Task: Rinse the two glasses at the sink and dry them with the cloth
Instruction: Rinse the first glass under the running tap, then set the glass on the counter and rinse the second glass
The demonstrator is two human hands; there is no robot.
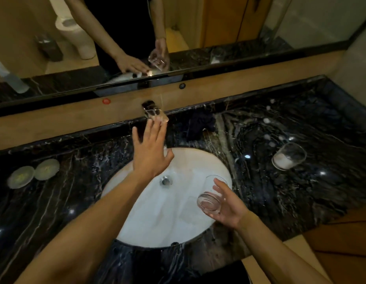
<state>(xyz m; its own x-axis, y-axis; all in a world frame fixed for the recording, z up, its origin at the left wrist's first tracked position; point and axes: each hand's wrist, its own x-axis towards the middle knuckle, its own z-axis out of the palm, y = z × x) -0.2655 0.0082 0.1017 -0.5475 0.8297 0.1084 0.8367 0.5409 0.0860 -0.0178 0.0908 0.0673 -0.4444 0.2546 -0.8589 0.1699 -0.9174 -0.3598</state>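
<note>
Right hand (229, 206) curled round a clear glass (210, 196) at lower centre-right, tilted over the white sink (137, 212), likely for rinsing; left hand (150, 149) spread flat, fingertips at the chrome tap (152, 110), probably working the water. Second glass (289, 155) upright at right on the dark marble worktop (300, 201), dark cloth (200, 125) bunched behind the basin, below a wall mirror (219, 23).

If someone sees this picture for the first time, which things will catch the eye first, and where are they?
The white oval sink basin glows in the dark marble counter. Over it, the left hand reaches its straight fingers to the chrome faucet, while the right hand holds a clear glass tilted above the basin. A second glass stands at the right.
</note>
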